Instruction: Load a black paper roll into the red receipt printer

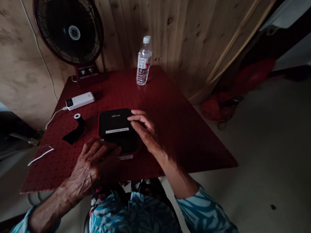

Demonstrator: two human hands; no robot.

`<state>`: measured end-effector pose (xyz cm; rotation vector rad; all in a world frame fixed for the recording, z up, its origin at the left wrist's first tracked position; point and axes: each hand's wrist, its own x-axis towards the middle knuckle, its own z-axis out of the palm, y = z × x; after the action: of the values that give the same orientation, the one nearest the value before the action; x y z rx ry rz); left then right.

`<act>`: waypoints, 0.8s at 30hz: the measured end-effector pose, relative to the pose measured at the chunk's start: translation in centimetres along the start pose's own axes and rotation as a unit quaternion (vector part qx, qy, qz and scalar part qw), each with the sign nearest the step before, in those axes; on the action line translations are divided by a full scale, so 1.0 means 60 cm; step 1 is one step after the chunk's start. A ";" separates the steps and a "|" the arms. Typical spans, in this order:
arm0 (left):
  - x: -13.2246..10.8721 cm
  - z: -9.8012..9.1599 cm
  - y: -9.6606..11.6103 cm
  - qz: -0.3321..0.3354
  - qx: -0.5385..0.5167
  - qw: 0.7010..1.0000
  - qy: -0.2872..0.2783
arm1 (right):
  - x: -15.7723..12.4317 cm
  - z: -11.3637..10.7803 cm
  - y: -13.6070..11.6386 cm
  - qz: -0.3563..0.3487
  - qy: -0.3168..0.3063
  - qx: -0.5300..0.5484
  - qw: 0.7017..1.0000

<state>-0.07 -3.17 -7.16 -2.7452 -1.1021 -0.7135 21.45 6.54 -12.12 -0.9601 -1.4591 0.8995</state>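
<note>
A flat black box (116,127) with a white label lies in the middle of a red table (175,136). My left hand (94,163) rests at the box's near left corner, fingers curled against its edge. My right hand (143,130) lies on the box's right side, fingers stretched flat over the lid. A small white tag (125,157) shows just under the box's near edge.
A white power bank (80,100) with a cable lies at the back left, a black tape roll (77,120) with a loose strip near it. A water bottle (143,62) stands at the back. A dark fan (69,28) stands against the wooden wall.
</note>
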 end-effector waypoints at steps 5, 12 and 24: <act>0.013 -0.010 -0.027 -0.157 -0.133 0.977 0.057 | -0.013 0.016 0.025 0.019 0.025 0.034 0.999; 0.031 0.025 -0.088 -0.478 -0.388 0.785 0.066 | -0.017 0.024 0.039 0.066 0.004 0.055 0.996; 0.005 0.058 -0.095 -0.452 -0.539 0.709 0.040 | -0.029 0.034 0.035 0.111 0.041 0.098 0.988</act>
<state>-2.41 2.08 -10.57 -2.5161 -2.7334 -2.1415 19.69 5.66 -14.90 -1.0120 -1.1855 1.1314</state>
